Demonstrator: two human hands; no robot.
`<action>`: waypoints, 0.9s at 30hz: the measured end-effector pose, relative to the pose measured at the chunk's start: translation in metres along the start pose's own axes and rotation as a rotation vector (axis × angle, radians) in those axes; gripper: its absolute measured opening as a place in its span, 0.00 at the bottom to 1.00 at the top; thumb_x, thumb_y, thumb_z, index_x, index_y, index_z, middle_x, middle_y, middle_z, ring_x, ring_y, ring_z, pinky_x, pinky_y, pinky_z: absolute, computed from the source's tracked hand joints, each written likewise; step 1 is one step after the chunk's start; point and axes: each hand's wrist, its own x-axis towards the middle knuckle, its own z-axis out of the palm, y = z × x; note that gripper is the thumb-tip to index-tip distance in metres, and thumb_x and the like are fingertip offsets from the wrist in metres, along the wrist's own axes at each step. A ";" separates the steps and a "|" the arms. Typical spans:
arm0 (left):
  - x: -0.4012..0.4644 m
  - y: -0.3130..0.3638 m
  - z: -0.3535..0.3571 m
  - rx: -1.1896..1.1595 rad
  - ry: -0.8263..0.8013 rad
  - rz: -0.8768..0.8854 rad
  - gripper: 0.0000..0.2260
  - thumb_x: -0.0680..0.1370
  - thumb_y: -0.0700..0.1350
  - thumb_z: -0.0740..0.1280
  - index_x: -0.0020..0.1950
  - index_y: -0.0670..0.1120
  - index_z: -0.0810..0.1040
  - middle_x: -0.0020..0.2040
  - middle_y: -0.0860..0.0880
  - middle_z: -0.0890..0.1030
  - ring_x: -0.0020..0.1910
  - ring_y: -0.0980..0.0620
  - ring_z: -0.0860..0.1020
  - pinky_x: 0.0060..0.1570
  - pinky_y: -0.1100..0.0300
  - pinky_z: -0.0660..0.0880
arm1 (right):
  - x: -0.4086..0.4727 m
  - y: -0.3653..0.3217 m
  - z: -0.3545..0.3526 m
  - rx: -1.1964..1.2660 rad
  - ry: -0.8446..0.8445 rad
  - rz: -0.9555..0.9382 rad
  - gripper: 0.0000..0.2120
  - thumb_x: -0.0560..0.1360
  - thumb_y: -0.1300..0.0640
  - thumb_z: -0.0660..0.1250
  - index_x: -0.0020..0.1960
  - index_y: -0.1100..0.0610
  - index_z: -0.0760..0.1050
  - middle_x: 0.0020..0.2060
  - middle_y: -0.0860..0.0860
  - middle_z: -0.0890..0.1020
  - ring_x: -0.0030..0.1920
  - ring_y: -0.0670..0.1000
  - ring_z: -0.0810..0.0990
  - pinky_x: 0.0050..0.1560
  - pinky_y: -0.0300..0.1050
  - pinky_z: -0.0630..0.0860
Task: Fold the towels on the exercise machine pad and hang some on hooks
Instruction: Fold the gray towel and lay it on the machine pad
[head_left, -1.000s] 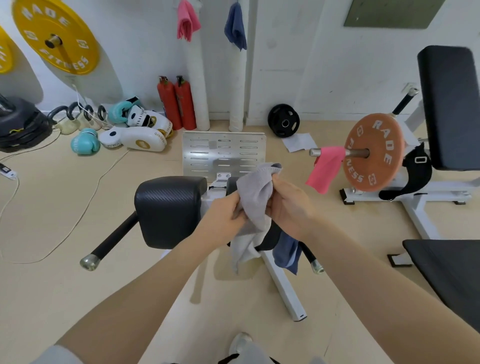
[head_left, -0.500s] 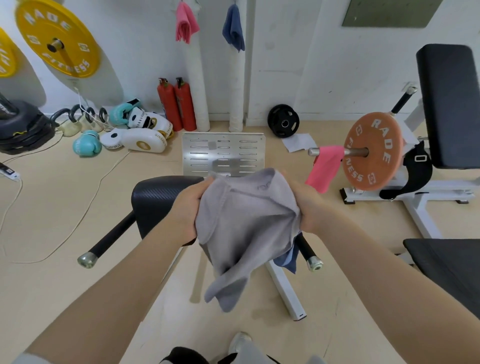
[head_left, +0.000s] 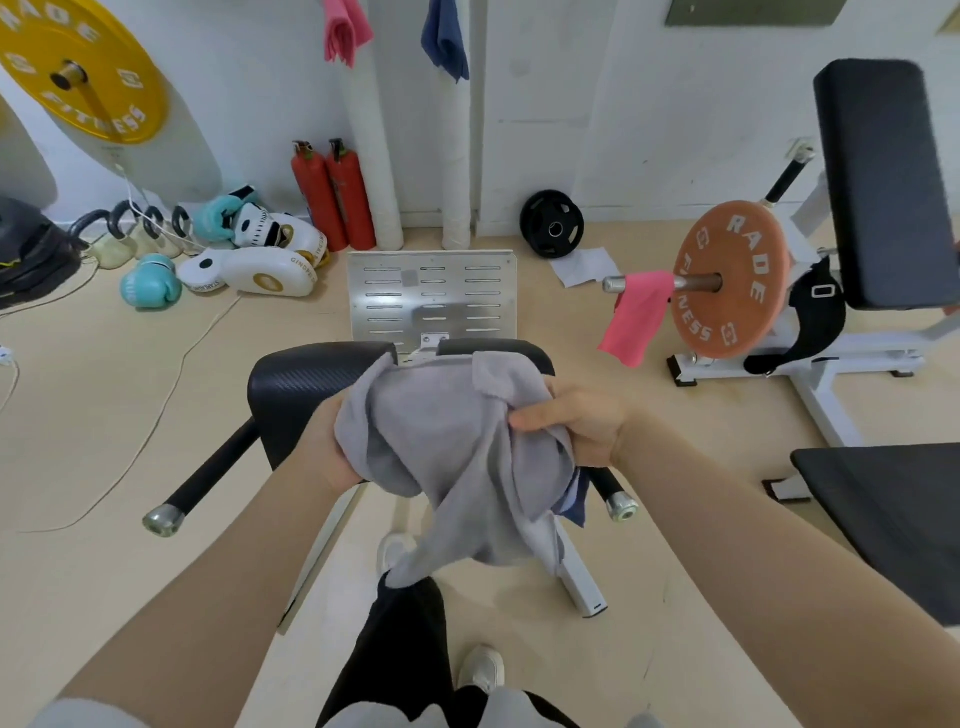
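I hold a grey towel (head_left: 457, 457) spread between both hands, just above the black machine pad (head_left: 306, 384). My left hand (head_left: 332, 457) grips its left edge, mostly hidden under the cloth. My right hand (head_left: 576, 426) grips a bunched part on the right. The towel's lower corner hangs toward my legs. A dark blue towel (head_left: 574, 499) peeks out below my right hand. A pink towel (head_left: 343, 28) and a blue towel (head_left: 447, 39) hang high on the wall. Another pink towel (head_left: 636, 317) is draped over the barbell sleeve.
A metal footplate (head_left: 431, 296) stands behind the pad. The orange weight plate (head_left: 732, 280) and a white bench frame are to the right, with a black bench pad (head_left: 883, 514) close at right. Boxing gloves, fire extinguishers (head_left: 332, 197) and a floor cable lie left.
My hands have moved apart, opening the grey towel from a bunched lump into a wide sheet. Its lower corner now hangs lower, and the view has tilted down toward my legs.
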 end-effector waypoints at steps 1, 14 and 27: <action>0.003 -0.003 -0.003 -0.029 -0.097 -0.092 0.20 0.80 0.54 0.54 0.50 0.44 0.80 0.46 0.44 0.81 0.44 0.46 0.80 0.40 0.55 0.77 | 0.001 0.002 -0.002 0.077 0.020 -0.055 0.14 0.67 0.65 0.64 0.52 0.58 0.76 0.43 0.52 0.85 0.44 0.51 0.83 0.48 0.45 0.81; 0.091 0.019 0.008 0.638 -0.503 -0.427 0.17 0.67 0.42 0.74 0.55 0.42 0.78 0.48 0.44 0.84 0.44 0.48 0.82 0.43 0.55 0.79 | 0.043 -0.050 -0.050 0.128 0.352 0.020 0.07 0.77 0.57 0.62 0.47 0.58 0.77 0.37 0.53 0.83 0.39 0.50 0.82 0.44 0.44 0.78; 0.250 0.058 0.081 0.458 -0.091 0.003 0.19 0.78 0.43 0.62 0.67 0.56 0.65 0.56 0.53 0.71 0.52 0.53 0.72 0.52 0.58 0.67 | 0.168 -0.075 -0.171 -0.449 1.097 -0.070 0.35 0.73 0.48 0.67 0.73 0.56 0.54 0.65 0.52 0.67 0.62 0.54 0.69 0.62 0.50 0.69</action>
